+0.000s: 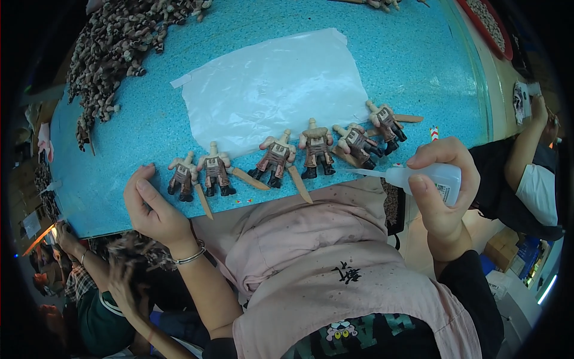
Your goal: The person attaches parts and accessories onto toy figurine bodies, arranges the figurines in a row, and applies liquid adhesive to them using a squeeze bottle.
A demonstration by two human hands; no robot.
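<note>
My right hand [445,191] is closed around a small translucent squeeze bottle [445,179] with a white label. Its thin nozzle points left over the table edge, toward the row of figures. My left hand [152,206] rests at the table's near edge with fingers loosely bent and thumb apart, nothing visible in it. Just right of it stands the first of several headless toy figures in brown and pink with black boots, such as a leftmost figure [182,176], a middle figure [315,148] and a rightmost figure [387,127]. Tan blade-like pieces [299,184] lie beside several of them.
A large heap of figure parts [113,54] covers the table's far left. Behind the row, a clear plastic sheet [275,90] lies on the blue tabletop [418,66]. A red tray [493,30] of small pieces is at the far right. Other people sit left and right.
</note>
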